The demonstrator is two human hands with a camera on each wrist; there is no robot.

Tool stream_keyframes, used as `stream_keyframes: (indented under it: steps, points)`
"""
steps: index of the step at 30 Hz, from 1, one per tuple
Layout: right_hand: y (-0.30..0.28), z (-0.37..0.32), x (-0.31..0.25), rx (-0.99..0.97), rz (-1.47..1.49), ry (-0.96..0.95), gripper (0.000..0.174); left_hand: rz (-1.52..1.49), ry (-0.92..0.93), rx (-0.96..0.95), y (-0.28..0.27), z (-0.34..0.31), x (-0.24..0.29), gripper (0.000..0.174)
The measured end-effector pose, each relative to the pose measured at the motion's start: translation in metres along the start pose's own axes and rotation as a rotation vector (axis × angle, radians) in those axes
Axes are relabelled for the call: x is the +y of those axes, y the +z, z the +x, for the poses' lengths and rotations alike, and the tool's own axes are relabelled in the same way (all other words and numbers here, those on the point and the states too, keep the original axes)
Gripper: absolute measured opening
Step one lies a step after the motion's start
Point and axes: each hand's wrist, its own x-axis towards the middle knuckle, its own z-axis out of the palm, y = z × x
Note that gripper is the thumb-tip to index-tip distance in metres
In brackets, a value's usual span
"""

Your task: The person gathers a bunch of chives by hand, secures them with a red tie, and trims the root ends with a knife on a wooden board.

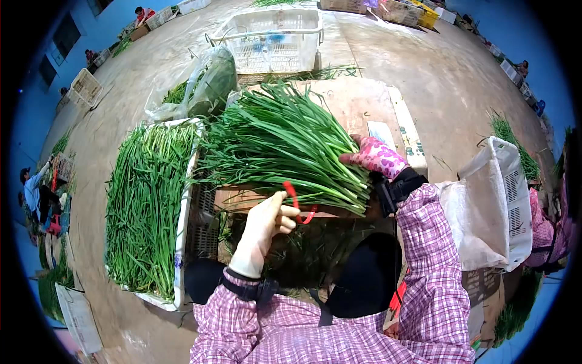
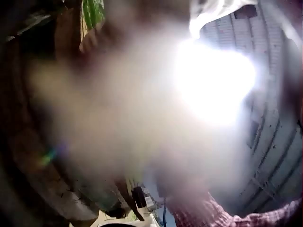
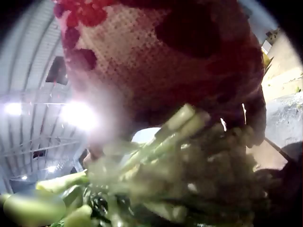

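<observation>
A thick bunch of garlic chives (image 1: 285, 130) lies across a board-topped stand (image 1: 345, 100), its pale stem ends toward the right. My right hand (image 1: 382, 158), in a pink patterned glove, grips the bunch near those ends. Up close in the right wrist view, the glove (image 3: 156, 61) arches over the cut stems (image 3: 182, 118). My left hand (image 1: 264, 221), in a cream glove, pinches a red tie strip (image 1: 292, 194) between thumb and fingers at the bunch's near side. The strip hangs in a loose curve. Blur and glare hide most of the left wrist view.
A white crate (image 1: 180, 242) packed with chives stands left of the stand. Behind are a plastic bag of greens (image 1: 212, 82) and a white basket (image 1: 267, 51). To the right sits a lined crate (image 1: 500, 200). My knees (image 1: 367, 276) are close below the stand.
</observation>
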Motion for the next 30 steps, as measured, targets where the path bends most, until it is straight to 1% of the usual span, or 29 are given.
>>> stream_keyframes:
  steps: [1, 3, 4, 5, 7, 8, 9, 11, 13, 14, 16, 17, 18, 19, 20, 22, 23, 25, 26, 27, 28, 29, 30]
  points:
    - [0.000, -0.003, -0.006, -0.031, -0.038, -0.024, 0.083, -0.074, -0.087, -0.070, 0.000, 0.008, 0.004, 0.059]
    - [0.001, -0.015, -0.016, -0.007, -0.059, -0.010, 0.082, -0.018, -0.159, -0.104, 0.013, 0.008, 0.010, 0.060]
    - [0.007, -0.017, -0.011, 0.029, -0.038, -0.017, 0.083, -0.035, -0.097, -0.157, 0.012, 0.010, 0.007, 0.064]
    - [0.013, -0.018, -0.006, 0.067, -0.016, -0.024, 0.084, -0.060, -0.032, -0.110, 0.014, 0.011, 0.002, 0.064]
    - [0.022, -0.032, -0.011, 0.126, 0.066, -0.132, 0.087, -0.103, 0.103, -0.019, 0.019, 0.010, -0.012, 0.065]
    - [0.028, -0.044, -0.017, 0.152, 0.051, -0.166, 0.083, -0.123, 0.136, 0.031, 0.022, 0.007, -0.017, 0.068]
    - [0.041, -0.051, -0.022, 0.217, -0.067, -0.178, 0.077, -0.067, 0.255, 0.007, 0.020, 0.013, -0.038, 0.072]
    - [0.060, -0.066, -0.033, 0.326, -0.302, -0.248, 0.071, 0.329, 0.417, 0.178, 0.032, 0.007, -0.056, 0.078]
    - [0.072, -0.069, -0.033, 0.426, -0.334, -0.305, 0.071, 0.698, 0.565, 0.304, 0.037, 0.000, -0.063, 0.092]
    - [0.071, -0.069, -0.030, 0.415, -0.338, -0.286, 0.073, 0.756, 0.589, 0.325, 0.038, -0.003, -0.065, 0.095]
    - [0.055, -0.070, -0.034, 0.307, -0.210, -0.195, 0.073, 0.809, 0.626, 0.358, 0.039, -0.001, -0.067, 0.101]
    - [0.046, -0.070, -0.036, 0.253, -0.147, -0.150, 0.073, 0.761, 0.645, 0.366, 0.040, 0.000, -0.066, 0.096]
    - [0.037, -0.069, -0.038, 0.210, -0.218, -0.116, 0.070, 0.677, 0.601, 0.348, 0.039, 0.001, -0.066, 0.095]
    - [0.033, -0.057, -0.029, 0.173, -0.047, -0.039, 0.062, 0.592, 0.556, 0.332, 0.039, 0.003, -0.066, 0.094]
    - [0.048, -0.026, 0.014, 0.206, 0.435, -0.198, 0.055, 0.541, 0.520, 0.316, 0.040, 0.000, -0.064, 0.092]
    - [0.021, -0.028, -0.006, 0.328, 0.344, -0.049, 0.050, 0.531, 0.533, 0.326, 0.041, -0.002, -0.065, 0.092]
    - [0.012, -0.016, -0.008, 0.296, 0.211, 0.150, 0.056, 0.528, 0.538, 0.328, 0.041, -0.003, -0.064, 0.091]
    - [0.007, 0.003, 0.005, 0.280, 0.006, 0.156, 0.063, 0.583, 0.581, 0.344, 0.044, -0.008, -0.058, 0.091]
    - [0.005, 0.014, 0.012, 0.164, 0.043, 0.257, 0.068, 0.606, 0.615, 0.343, 0.043, -0.008, -0.058, 0.091]
    - [0.003, 0.009, 0.013, 0.101, 0.074, 0.157, 0.067, 0.629, 0.651, 0.342, 0.043, -0.009, -0.055, 0.091]
    - [0.003, 0.009, 0.015, 0.070, 0.117, 0.110, 0.065, 0.655, 0.688, 0.354, 0.046, -0.012, -0.050, 0.088]
    - [0.005, 0.010, 0.016, 0.038, 0.160, 0.062, 0.063, 0.595, 0.654, 0.326, 0.045, -0.011, -0.048, 0.084]
    - [0.005, 0.007, 0.012, 0.150, 0.033, 0.115, 0.059, 0.536, 0.617, 0.300, 0.044, -0.009, -0.046, 0.081]
